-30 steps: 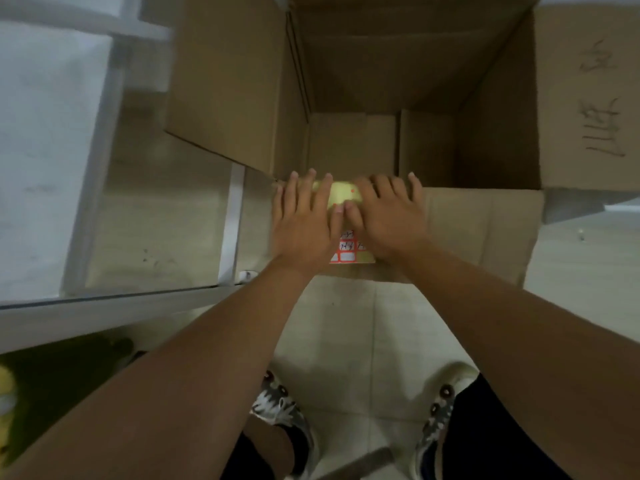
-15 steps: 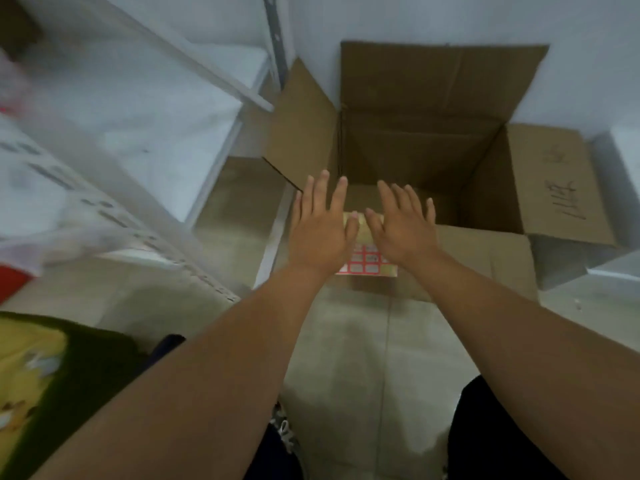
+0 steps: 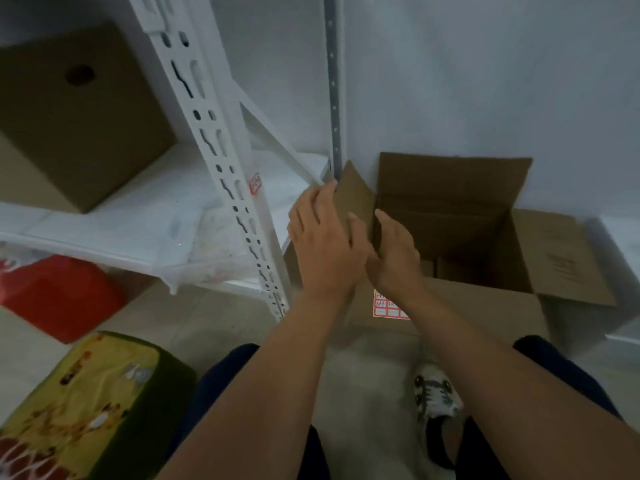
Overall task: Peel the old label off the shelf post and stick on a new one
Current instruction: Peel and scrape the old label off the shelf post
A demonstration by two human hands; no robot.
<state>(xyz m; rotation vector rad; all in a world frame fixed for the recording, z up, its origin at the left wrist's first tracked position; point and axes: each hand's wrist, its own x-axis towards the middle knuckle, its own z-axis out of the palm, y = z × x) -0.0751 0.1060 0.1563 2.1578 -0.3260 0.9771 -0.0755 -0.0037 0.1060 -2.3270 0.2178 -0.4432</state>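
Red-bordered old label (image 3: 255, 183) on white shelf post (image 3: 221, 147), up-left of left hand (image 3: 323, 244), nearer than right hand (image 3: 394, 252); post runs up-left. Both hands released, holding nothing visible.

A small red-bordered label (image 3: 255, 183) on the white shelf post (image 3: 221, 147) bears handwriting too blurred to read. On the open cardboard box's front flap (image 3: 467, 306) lies a sheet of red-bordered labels (image 3: 386, 306) with illegible scribbles. Faint markings on the box's right flap (image 3: 561, 263) cannot be made out.
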